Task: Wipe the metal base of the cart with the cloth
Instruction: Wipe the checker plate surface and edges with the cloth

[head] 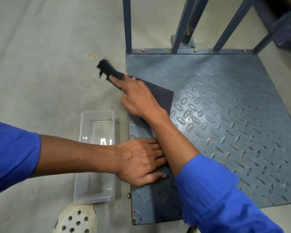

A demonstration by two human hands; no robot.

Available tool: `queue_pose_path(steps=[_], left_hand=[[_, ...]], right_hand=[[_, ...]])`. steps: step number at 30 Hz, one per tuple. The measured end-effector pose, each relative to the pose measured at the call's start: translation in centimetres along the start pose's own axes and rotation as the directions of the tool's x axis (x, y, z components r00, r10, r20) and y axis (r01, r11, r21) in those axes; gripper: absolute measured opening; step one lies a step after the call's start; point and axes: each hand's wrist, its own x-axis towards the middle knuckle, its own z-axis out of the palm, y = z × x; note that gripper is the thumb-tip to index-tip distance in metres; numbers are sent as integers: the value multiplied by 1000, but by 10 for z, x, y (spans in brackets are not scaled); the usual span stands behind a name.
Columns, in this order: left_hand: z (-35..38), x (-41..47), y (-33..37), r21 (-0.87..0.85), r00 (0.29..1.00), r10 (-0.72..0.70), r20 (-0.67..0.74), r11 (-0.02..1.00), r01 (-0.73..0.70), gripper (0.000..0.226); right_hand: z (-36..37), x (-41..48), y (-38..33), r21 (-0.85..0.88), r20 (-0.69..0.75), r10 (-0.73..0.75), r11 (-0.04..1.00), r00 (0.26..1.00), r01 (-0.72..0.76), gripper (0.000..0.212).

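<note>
The left edge of the metal base (225, 115) is being wiped; the cloth (163, 95) is clasped by the right hand (138, 98); the left hand (139, 162) is laid flat, empty; a rightward stroke seems needed next.

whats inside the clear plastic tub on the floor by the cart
Nothing shows inside the clear tub, only glare on its see-through bottom. The left forearm crosses above it and hides a strip across the middle, so that part cannot be checked.
</note>
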Motion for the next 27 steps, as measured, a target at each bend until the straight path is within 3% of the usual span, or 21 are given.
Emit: queue_pose_path(steps=[2, 4, 6, 9, 12, 14, 16, 19, 21, 23, 25, 27], left_hand=[[1, 2, -3, -24, 999, -12, 32, 1000, 12, 49], [3, 1, -6, -22, 997, -13, 76, 1000, 15, 66], [5, -2, -7, -6, 994, -13, 105, 1000, 14, 71], [7, -1, -3, 20, 994, -19, 108, 1000, 17, 70], [9, 2, 3, 21, 996, -28, 89, 999, 27, 60], [9, 3, 5, 17, 995, -4, 102, 1000, 3, 58], [10, 3, 5, 0, 993, 27, 117, 1000, -27, 64], [11, 0, 6, 21, 994, 27, 107, 999, -29, 66], [12, -1, 7, 31, 994, 25, 109, 999, -28, 67], [11, -1, 8, 28, 993, 31, 115, 999, -34, 67], [10, -1, 9, 1, 991, 59, 117, 998, -59, 68], [10, -4, 9, -9, 988, 88, 124, 996, -88, 67]], right_hand=[[-15, -9, 25, -37, -202, 151, 986, 968, -162, 66], [-26, -22, 64, -110, -356, 360, 900, 862, -421, 62], [-27, -34, 90, -143, -322, 468, 835, 823, -531, 63], [-10, -38, 80, -109, -250, 353, 915, 902, -388, 76], [10, -34, 37, -86, -81, 38, 995, 996, -45, 79], [12, -31, 21, -16, 28, -128, 992, 991, 129, 75], [-3, -28, 36, 1, 6, -117, 993, 993, 117, 72], [-30, -31, 78, -69, -181, 138, 986, 974, -152, 71], [-36, -35, 89, -97, -122, 197, 973, 973, -210, 70], [-29, -40, 77, -74, 51, 27, 997, 998, -24, 73], [-23, -49, 62, 7, 202, -187, 982, 961, 189, 68], [-26, -58, 61, 38, 275, -269, 962, 923, 269, 65]])
